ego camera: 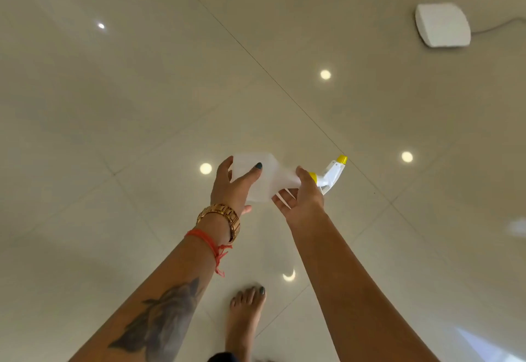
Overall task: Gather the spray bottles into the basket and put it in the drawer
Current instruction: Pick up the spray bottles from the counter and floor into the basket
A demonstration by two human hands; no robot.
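Note:
A white translucent spray bottle (270, 175) with a yellow collar and yellow nozzle tip lies sideways in the air above the floor, nozzle pointing right. My left hand (232, 186) grips the bottle's body, thumb across its front. My right hand (304, 193) holds the neck just below the yellow collar, fingers curled round it. The trigger head (331, 174) sticks out past my right hand. No basket or drawer is in view.
Glossy cream floor tiles (142, 134) with reflected ceiling lights fill the view. A white boxy device (442, 24) with a cable sits on the floor at the upper right. My bare foot (244, 319) stands below the hands.

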